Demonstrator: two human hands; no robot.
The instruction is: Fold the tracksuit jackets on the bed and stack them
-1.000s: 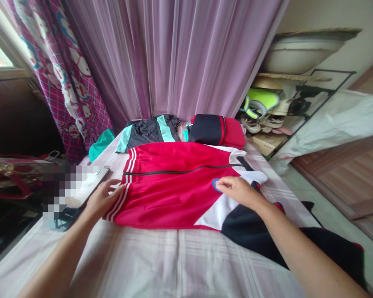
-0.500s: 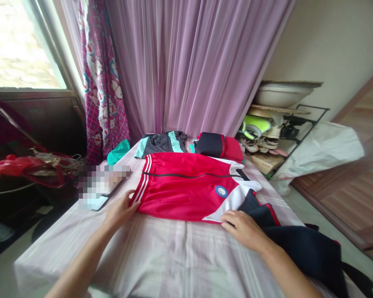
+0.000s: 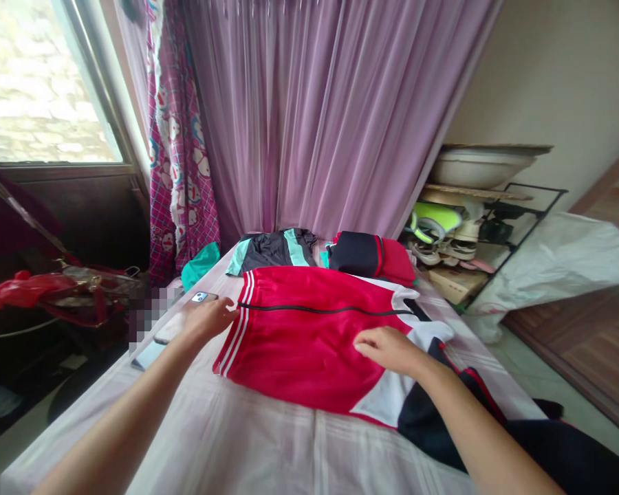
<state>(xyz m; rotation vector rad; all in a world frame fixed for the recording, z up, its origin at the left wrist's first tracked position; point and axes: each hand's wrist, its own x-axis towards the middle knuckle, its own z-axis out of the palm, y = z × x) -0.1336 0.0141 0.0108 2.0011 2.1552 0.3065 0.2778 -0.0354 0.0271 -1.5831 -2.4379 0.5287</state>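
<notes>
A red zip-up jacket (image 3: 309, 344) with a white yoke and dark sleeves lies spread out on the bed, its striped hem to the left. My left hand (image 3: 209, 322) is at that hem, near the end of the black zip, with thumb and fingers apart. Over the chest of the jacket is my right hand (image 3: 386, 349), its fingers loosely bent and nothing visible in them; it covers the round badge. A dark sleeve (image 3: 443, 426) trails toward the lower right, partly behind my right forearm.
Behind the jacket lie a grey and mint garment (image 3: 268, 251) and a folded navy and red garment (image 3: 358, 254). A phone (image 3: 202, 298) is beside my left hand. A teal cloth (image 3: 200, 267) sits at the left edge. A shoe rack (image 3: 526, 227) stands at the right.
Both hands have moved from the jacket's near edge farther across it, the left to the zip end of the hem, the right over the badge. The camera view has shifted slightly.
</notes>
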